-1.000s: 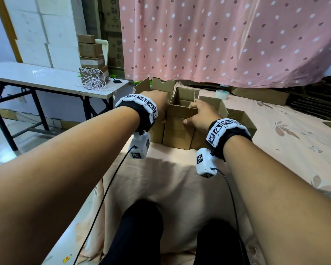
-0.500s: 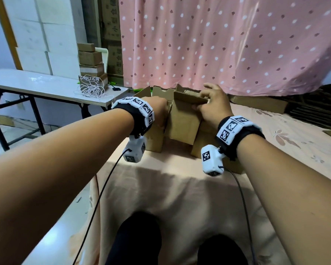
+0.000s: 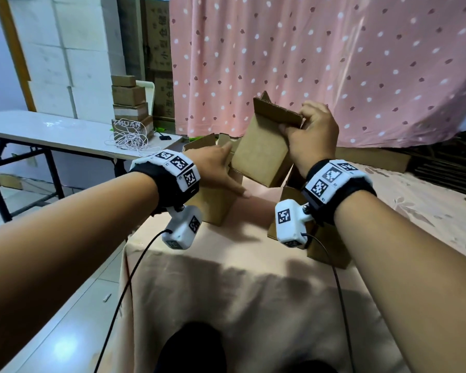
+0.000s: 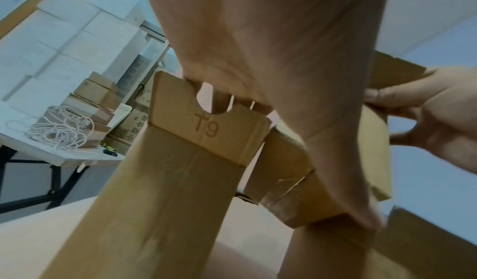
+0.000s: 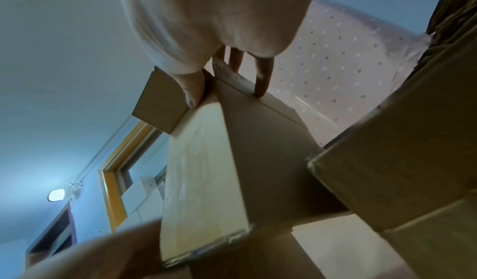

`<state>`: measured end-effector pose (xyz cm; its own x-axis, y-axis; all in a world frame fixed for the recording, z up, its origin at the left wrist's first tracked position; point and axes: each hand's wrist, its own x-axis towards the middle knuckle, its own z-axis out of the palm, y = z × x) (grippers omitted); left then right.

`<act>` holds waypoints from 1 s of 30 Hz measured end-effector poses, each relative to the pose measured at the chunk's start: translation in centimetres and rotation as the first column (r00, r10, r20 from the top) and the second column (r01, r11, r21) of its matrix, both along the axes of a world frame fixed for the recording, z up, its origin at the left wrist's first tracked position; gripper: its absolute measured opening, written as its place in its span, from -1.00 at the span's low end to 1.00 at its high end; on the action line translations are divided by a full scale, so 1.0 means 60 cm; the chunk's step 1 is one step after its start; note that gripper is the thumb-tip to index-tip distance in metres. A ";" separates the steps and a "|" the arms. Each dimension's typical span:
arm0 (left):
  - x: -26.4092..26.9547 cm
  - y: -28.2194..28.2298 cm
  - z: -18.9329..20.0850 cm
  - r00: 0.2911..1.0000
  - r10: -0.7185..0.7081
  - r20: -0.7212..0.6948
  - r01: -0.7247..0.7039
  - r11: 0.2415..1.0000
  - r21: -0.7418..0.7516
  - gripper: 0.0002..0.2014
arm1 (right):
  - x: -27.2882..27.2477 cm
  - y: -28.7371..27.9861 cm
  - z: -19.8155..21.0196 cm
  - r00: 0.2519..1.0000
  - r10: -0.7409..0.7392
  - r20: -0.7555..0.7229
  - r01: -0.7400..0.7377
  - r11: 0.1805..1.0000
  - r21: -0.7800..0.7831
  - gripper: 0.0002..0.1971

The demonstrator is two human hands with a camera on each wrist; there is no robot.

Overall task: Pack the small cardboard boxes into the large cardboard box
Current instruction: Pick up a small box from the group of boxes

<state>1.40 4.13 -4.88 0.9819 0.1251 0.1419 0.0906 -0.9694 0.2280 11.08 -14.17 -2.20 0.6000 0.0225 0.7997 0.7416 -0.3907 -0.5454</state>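
My right hand (image 3: 304,125) grips a small open cardboard box (image 3: 261,154) by its top flap and holds it in the air, tilted, above the cloth-covered table (image 3: 240,292). In the right wrist view the thumb and fingers (image 5: 260,85) pinch that flap, with the box (image 5: 201,171) hanging below. My left hand (image 3: 218,168) rests with straight fingers on a second small box (image 3: 215,208) that stands at the left and is marked T9 (image 4: 160,202). A third box (image 3: 328,246) stands under my right wrist. I cannot tell which box is the large one.
A pink dotted curtain (image 3: 334,63) hangs close behind the boxes. A low cardboard box (image 3: 371,157) lies at the back right. To the left stands a white folding table (image 3: 51,133) with a coil of string (image 3: 127,138) and stacked boxes (image 3: 129,103).
My right hand has lifted the middle box out of the row, up and tilted towards the curtain. My left hand has stayed on the left box.
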 end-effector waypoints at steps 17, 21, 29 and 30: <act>0.025 -0.084 -0.006 0.847 0.343 0.406 -0.164 0.895 -0.415 0.09 | -0.022 0.061 0.062 0.979 0.037 0.200 -0.059 0.993 0.106 -0.85; 0.028 -0.064 0.007 0.799 0.375 0.470 -0.166 0.888 -0.428 0.06 | -0.023 0.079 0.061 0.970 0.051 0.238 -0.093 0.982 0.167 -0.67; 0.030 -0.001 -0.002 0.755 0.460 0.468 -0.119 0.797 -0.592 -0.01 | 0.012 0.115 0.032 0.907 0.251 -0.339 -0.165 0.951 0.263 -0.63; 0.029 0.009 -0.004 0.749 0.474 0.462 -0.108 0.776 -0.621 -0.02 | 0.016 0.118 0.021 0.897 0.218 -0.384 -0.171 0.973 0.154 -0.60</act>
